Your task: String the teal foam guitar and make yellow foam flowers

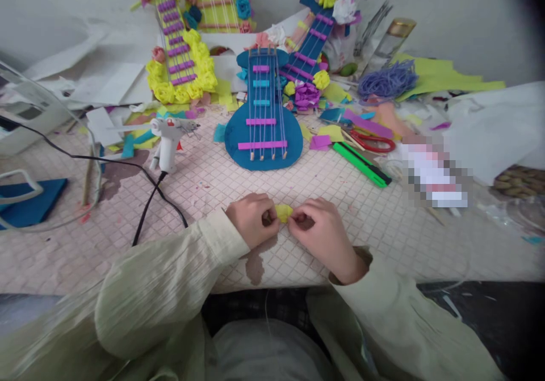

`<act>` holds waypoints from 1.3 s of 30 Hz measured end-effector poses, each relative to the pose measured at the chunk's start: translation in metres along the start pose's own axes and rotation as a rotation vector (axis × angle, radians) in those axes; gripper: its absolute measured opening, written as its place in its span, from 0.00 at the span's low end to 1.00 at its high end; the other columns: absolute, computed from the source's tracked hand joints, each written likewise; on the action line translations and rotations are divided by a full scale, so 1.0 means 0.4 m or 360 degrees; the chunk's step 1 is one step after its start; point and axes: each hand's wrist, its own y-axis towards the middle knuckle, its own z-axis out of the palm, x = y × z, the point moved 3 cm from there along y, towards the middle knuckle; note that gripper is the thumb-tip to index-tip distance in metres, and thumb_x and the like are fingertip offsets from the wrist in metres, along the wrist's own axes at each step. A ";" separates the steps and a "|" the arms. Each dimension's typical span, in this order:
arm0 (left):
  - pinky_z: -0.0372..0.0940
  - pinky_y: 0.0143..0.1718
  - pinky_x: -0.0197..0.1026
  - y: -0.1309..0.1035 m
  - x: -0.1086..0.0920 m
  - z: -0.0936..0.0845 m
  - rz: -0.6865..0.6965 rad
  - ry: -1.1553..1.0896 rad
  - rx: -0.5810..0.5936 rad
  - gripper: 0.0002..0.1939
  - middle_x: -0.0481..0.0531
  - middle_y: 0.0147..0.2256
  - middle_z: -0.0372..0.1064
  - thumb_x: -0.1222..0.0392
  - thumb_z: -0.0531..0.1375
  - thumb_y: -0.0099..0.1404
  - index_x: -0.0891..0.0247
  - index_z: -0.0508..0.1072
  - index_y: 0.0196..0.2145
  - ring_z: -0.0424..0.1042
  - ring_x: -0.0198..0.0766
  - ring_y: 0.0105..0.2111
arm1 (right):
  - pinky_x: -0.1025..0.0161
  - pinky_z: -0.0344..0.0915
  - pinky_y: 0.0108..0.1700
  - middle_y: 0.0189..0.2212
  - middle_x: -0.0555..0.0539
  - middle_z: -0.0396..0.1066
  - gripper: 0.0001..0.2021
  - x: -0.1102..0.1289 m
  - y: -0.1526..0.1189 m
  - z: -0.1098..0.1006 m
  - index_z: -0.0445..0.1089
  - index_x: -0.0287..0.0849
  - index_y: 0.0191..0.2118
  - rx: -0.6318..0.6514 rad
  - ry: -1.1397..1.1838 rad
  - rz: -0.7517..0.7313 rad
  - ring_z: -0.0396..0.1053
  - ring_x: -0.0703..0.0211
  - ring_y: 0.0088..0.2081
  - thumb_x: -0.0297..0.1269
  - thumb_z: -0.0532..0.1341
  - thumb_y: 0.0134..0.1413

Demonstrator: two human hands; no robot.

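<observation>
A small piece of yellow crepe paper [283, 213] is stretched between my two hands, just above the table near its front edge. My left hand [254, 217] pinches its left end, and the fingers of my right hand [320, 226] are closed on the right end. Beyond them lies a blue guitar-shaped craft [264, 131] with purple and light blue strips and thin strings; neither hand touches it. To the left a white hot glue gun [169, 142] stands on the table, its black cord trailing toward me.
A green box cutter [360, 164] and red-handled scissors [370, 141] lie at right. Behind are a yellow flower-edged craft [181, 57], another blue one [313, 43], a purple yarn bundle [388, 80] and paper scraps. A blue board [36, 202] lies at far left.
</observation>
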 end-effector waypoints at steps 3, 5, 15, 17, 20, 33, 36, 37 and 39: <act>0.57 0.28 0.35 0.000 0.001 0.000 0.0016 0.0004 -0.0030 0.05 0.46 0.22 0.61 0.63 0.56 0.51 0.63 0.63 0.21 0.62 0.33 0.27 | 0.59 0.58 0.35 0.20 0.50 0.64 0.07 0.003 -0.004 -0.003 0.61 0.41 0.20 -0.0042 0.0035 0.0009 0.62 0.59 0.29 0.30 0.59 0.43; 0.57 0.27 0.35 0.000 0.001 -0.001 0.0040 -0.0012 -0.0049 0.05 0.45 0.22 0.61 0.64 0.56 0.51 0.63 0.62 0.21 0.62 0.33 0.26 | 0.59 0.58 0.36 0.21 0.50 0.65 0.05 0.004 -0.007 -0.005 0.63 0.41 0.22 -0.0078 0.0074 -0.0008 0.62 0.58 0.30 0.30 0.60 0.44; 0.56 0.26 0.35 -0.001 0.002 -0.001 0.0033 -0.0039 -0.0071 0.04 0.46 0.23 0.61 0.64 0.56 0.50 0.63 0.62 0.22 0.61 0.33 0.25 | 0.57 0.58 0.40 0.30 0.46 0.67 0.07 0.016 -0.035 -0.009 0.71 0.42 0.33 -0.0067 -0.0030 -0.0473 0.60 0.57 0.35 0.28 0.56 0.51; 0.56 0.26 0.35 -0.002 0.001 0.001 0.0024 -0.0035 -0.0076 0.04 0.46 0.23 0.61 0.64 0.56 0.50 0.63 0.62 0.22 0.61 0.33 0.25 | 0.56 0.57 0.40 0.30 0.46 0.66 0.09 0.022 -0.044 -0.008 0.72 0.43 0.36 -0.0023 -0.0133 -0.0574 0.59 0.57 0.35 0.28 0.56 0.51; 0.57 0.27 0.36 -0.003 -0.001 0.002 0.0024 -0.0029 -0.0073 0.04 0.46 0.23 0.61 0.64 0.56 0.50 0.63 0.62 0.22 0.61 0.33 0.26 | 0.55 0.56 0.41 0.30 0.47 0.65 0.11 0.024 -0.051 -0.008 0.72 0.44 0.39 0.0014 -0.0216 -0.0593 0.58 0.57 0.34 0.29 0.56 0.50; 0.57 0.27 0.36 0.000 0.006 -0.003 0.0105 -0.0090 -0.0005 0.03 0.45 0.23 0.61 0.64 0.55 0.51 0.63 0.61 0.22 0.61 0.33 0.26 | 0.55 0.58 0.39 0.26 0.47 0.66 0.07 0.007 -0.054 -0.027 0.74 0.42 0.29 -0.0095 -0.0080 -0.0380 0.59 0.58 0.33 0.27 0.58 0.46; 0.57 0.27 0.35 0.001 0.010 -0.008 0.0116 -0.0154 0.0037 0.02 0.45 0.23 0.61 0.66 0.55 0.49 0.63 0.62 0.23 0.61 0.32 0.25 | 0.56 0.59 0.38 0.26 0.47 0.66 0.08 0.003 -0.051 -0.025 0.74 0.42 0.30 -0.0100 -0.0022 -0.0375 0.60 0.57 0.33 0.27 0.58 0.47; 0.57 0.27 0.35 0.001 0.011 -0.009 0.0115 -0.0171 0.0050 0.03 0.45 0.23 0.61 0.67 0.55 0.49 0.63 0.63 0.24 0.61 0.32 0.25 | 0.56 0.59 0.38 0.26 0.47 0.66 0.08 0.001 -0.051 -0.024 0.74 0.42 0.30 -0.0098 -0.0007 -0.0376 0.60 0.57 0.33 0.27 0.58 0.47; 0.57 0.27 0.35 0.001 0.013 -0.010 0.0103 -0.0185 0.0063 0.03 0.45 0.23 0.61 0.68 0.55 0.48 0.63 0.63 0.24 0.61 0.32 0.25 | 0.56 0.60 0.38 0.26 0.47 0.66 0.08 -0.001 -0.053 -0.021 0.74 0.43 0.30 -0.0092 0.0016 -0.0374 0.61 0.57 0.33 0.27 0.58 0.47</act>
